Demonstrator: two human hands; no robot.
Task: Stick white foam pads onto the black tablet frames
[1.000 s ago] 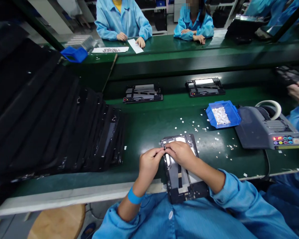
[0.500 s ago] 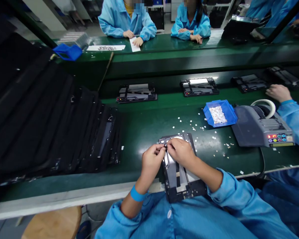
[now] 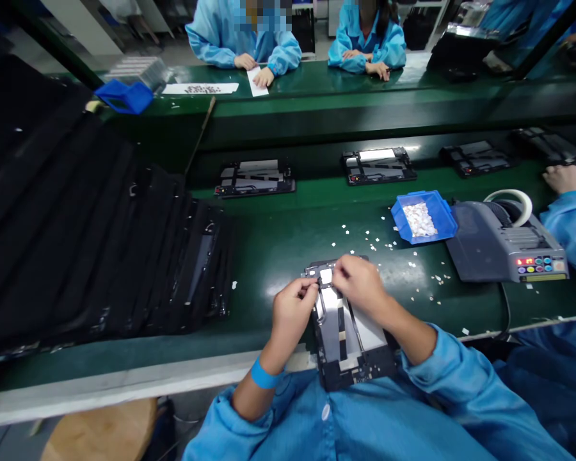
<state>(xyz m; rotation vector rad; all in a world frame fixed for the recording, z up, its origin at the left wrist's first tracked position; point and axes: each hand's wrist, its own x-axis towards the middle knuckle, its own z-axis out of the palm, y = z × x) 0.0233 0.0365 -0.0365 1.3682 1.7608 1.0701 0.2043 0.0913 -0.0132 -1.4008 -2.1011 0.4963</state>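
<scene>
An opened tablet chassis (image 3: 331, 333) lies over the bench's front edge against my body, its inner boards, cables and grey plates exposed. My left hand (image 3: 292, 310) is pinched at its upper left edge; whatever sits between thumb and forefinger is too small to name. Just right of a small white square (image 3: 326, 276) at the tablet's top end, my right hand (image 3: 361, 282) has its fingers drawn together. Those fingertips partly hide the tablet's upper right, and I cannot make out what they hold.
Small white pieces lie scattered beyond the tablet. A blue bin (image 3: 425, 218) of such pieces stands beside a tape dispenser (image 3: 506, 240). Several opened tablets (image 3: 256, 179) lie along the line. Stacked black panels (image 3: 100, 243) fill the left. A co-worker's hand (image 3: 565, 179) is at right.
My right hand has shifted slightly right, away from my left fingertips, uncovering the white square. The tablets on the line moved slightly left. The co-worker's hand at right moved further right.
</scene>
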